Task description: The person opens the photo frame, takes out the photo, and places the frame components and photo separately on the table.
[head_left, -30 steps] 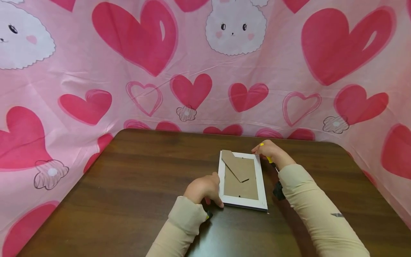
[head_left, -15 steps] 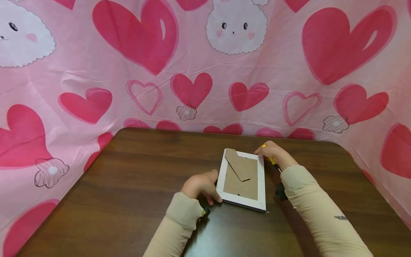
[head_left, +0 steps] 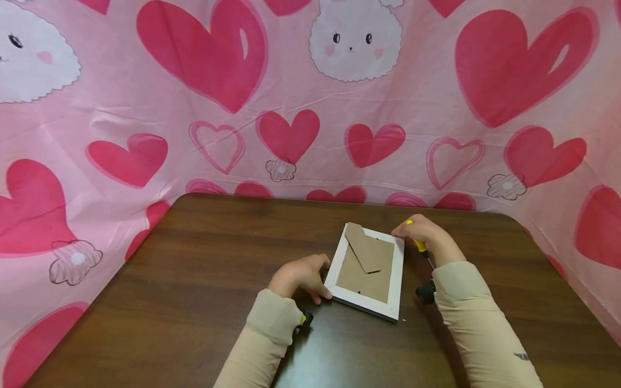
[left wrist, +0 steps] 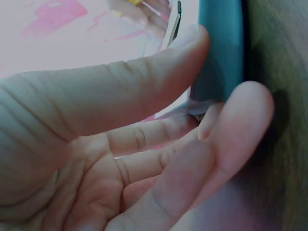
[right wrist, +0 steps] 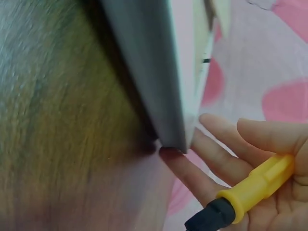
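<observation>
A white picture frame lies face down on the table, turned at a slant. Its brown backing board faces up, with a folded cardboard stand against it. At the near left corner my left hand holds the frame between thumb and fingers; in the left wrist view the thumb presses on its edge. My right hand touches the far right corner with its fingertips. A screwdriver with a yellow handle is held across that palm, its thin shaft pointing back toward the wrist.
Dark wooden table surrounds the frame. A small white speck lies near its lower right corner. Behind stands a pink cloth with hearts and white animal faces. Black wrist cameras sit under both wrists.
The picture frame has turned clockwise, its far end shifting right and its near end slightly left. My right hand has moved right with the far corner; my left hand has moved slightly left.
</observation>
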Available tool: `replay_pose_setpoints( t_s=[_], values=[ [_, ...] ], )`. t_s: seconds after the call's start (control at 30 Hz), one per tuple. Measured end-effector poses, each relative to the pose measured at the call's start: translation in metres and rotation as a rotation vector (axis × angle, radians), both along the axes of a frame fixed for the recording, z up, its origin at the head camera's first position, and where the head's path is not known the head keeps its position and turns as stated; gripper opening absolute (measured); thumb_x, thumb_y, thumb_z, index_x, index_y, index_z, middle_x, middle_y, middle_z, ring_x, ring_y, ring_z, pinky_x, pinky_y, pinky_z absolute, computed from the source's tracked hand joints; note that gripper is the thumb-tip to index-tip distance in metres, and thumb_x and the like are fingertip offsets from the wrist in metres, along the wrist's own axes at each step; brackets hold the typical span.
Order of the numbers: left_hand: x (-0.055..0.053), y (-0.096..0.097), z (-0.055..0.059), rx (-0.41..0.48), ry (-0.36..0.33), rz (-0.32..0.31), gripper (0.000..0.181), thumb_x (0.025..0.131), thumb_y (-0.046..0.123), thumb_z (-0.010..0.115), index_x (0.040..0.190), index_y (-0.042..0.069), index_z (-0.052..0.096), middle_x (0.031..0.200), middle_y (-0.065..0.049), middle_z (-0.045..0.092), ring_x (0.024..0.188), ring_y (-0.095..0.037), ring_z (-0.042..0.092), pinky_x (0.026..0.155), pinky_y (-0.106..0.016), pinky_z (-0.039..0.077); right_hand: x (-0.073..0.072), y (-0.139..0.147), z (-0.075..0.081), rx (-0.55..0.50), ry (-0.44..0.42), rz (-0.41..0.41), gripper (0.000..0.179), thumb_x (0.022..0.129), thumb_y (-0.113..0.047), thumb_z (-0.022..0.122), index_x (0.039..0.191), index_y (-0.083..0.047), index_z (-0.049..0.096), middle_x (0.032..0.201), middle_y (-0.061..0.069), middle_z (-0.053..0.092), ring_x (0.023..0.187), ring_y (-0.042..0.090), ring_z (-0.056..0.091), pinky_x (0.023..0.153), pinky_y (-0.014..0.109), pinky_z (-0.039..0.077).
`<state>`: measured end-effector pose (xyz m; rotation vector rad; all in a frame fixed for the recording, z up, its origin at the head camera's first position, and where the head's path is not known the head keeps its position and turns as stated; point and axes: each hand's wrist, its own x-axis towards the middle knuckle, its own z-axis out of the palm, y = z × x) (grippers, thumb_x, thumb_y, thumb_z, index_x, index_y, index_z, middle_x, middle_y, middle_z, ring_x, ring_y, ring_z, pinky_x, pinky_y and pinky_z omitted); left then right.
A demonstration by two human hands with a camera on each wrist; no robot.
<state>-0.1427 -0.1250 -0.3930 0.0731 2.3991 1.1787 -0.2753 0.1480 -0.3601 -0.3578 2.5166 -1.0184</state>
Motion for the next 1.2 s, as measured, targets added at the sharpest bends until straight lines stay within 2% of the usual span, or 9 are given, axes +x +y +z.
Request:
replay_pose_setpoints(
  t_s=[0.07, 0.17, 0.27, 0.37, 0.53, 0.6, 0.67, 0.9, 1.2],
  values=[
    [-0.001, -0.001, 0.0, -0.002, 0.003, 0.001, 0.053, 0.076, -0.004, 0.082, 0.119, 0.001, 0.052, 0.103, -0.015, 0.058, 0.056, -0.019, 0.067, 0.068, -0.029, 0.056, 0.004, 0.004, 0.0, -0.02, -0.001, 0.012, 0.034, 0.096, -0.006, 0.053, 0.122, 0.014, 0.06, 0.114, 0.024, 0.068, 0.078, 0.017, 0.049, 0.067, 0.028, 0.042],
    [-0.002, -0.001, 0.001, -0.013, 0.009, 0.005, 0.05, 0.076, -0.004, 0.082, 0.116, 0.0, 0.053, 0.098, -0.014, 0.058, 0.057, -0.021, 0.068, 0.066, -0.029, 0.057, 0.009, 0.007, -0.002, -0.034, -0.006, 0.0, 0.034, 0.096, -0.006, 0.053, 0.123, 0.014, 0.06, 0.097, 0.017, 0.068, 0.068, 0.016, 0.047, 0.062, 0.026, 0.041],
    [-0.002, -0.002, 0.001, -0.041, 0.019, 0.01, 0.042, 0.076, -0.002, 0.083, 0.106, 0.0, 0.054, 0.094, -0.012, 0.056, 0.06, -0.023, 0.071, 0.069, -0.026, 0.054, 0.013, 0.006, -0.004, -0.019, 0.004, -0.02, 0.035, 0.096, -0.007, 0.053, 0.123, 0.015, 0.059, 0.081, 0.006, 0.059, 0.06, 0.014, 0.043, 0.058, 0.025, 0.039],
    [-0.003, -0.005, 0.001, -0.076, 0.037, 0.02, 0.035, 0.076, 0.001, 0.084, 0.095, 0.0, 0.054, 0.088, -0.011, 0.056, 0.061, -0.023, 0.072, 0.068, -0.024, 0.05, 0.017, 0.004, -0.006, 0.006, 0.014, -0.048, 0.037, 0.096, -0.008, 0.053, 0.125, 0.015, 0.058, 0.076, 0.006, 0.051, 0.057, 0.013, 0.041, 0.058, 0.025, 0.039],
    [-0.005, -0.009, 0.0, -0.116, 0.076, 0.037, 0.029, 0.076, 0.005, 0.085, 0.086, 0.001, 0.058, 0.08, -0.009, 0.059, 0.058, -0.018, 0.069, 0.065, -0.025, 0.046, 0.021, 0.003, -0.01, 0.046, 0.053, -0.063, 0.038, 0.096, -0.008, 0.052, 0.126, 0.016, 0.057, 0.11, 0.032, 0.061, 0.093, 0.036, 0.06, 0.081, 0.039, 0.052],
    [-0.006, -0.009, 0.0, -0.116, 0.082, 0.042, 0.028, 0.076, 0.005, 0.085, 0.086, 0.002, 0.059, 0.08, -0.008, 0.059, 0.058, -0.018, 0.069, 0.066, -0.026, 0.046, 0.023, 0.003, -0.011, 0.054, 0.068, -0.061, 0.038, 0.097, -0.007, 0.051, 0.127, 0.016, 0.056, 0.131, 0.036, 0.054, 0.118, 0.047, 0.053, 0.097, 0.05, 0.049],
    [-0.006, -0.009, 0.0, -0.112, 0.087, 0.046, 0.027, 0.076, 0.005, 0.085, 0.086, 0.002, 0.06, 0.08, -0.008, 0.06, 0.059, -0.019, 0.07, 0.067, -0.027, 0.047, 0.025, 0.003, -0.011, 0.06, 0.081, -0.063, 0.038, 0.097, -0.006, 0.05, 0.127, 0.017, 0.056, 0.137, 0.037, 0.049, 0.128, 0.052, 0.047, 0.104, 0.058, 0.043],
    [-0.008, -0.01, -0.001, -0.104, 0.105, 0.058, 0.026, 0.075, 0.005, 0.085, 0.085, 0.002, 0.062, 0.081, -0.008, 0.061, 0.059, -0.018, 0.07, 0.072, -0.029, 0.05, 0.029, 0.005, -0.012, 0.069, 0.124, -0.079, 0.037, 0.094, -0.003, 0.049, 0.123, 0.018, 0.058, 0.133, 0.038, 0.052, 0.124, 0.052, 0.049, 0.103, 0.059, 0.044],
    [-0.008, -0.015, -0.003, -0.091, 0.181, 0.102, 0.018, 0.075, 0.002, 0.084, 0.078, 0.001, 0.067, 0.075, -0.007, 0.065, 0.059, -0.019, 0.071, 0.07, -0.028, 0.054, 0.029, 0.009, -0.013, 0.061, 0.123, -0.087, 0.032, 0.094, -0.002, 0.049, 0.115, 0.017, 0.063, 0.125, 0.037, 0.057, 0.118, 0.049, 0.053, 0.101, 0.057, 0.046]
  ],
)
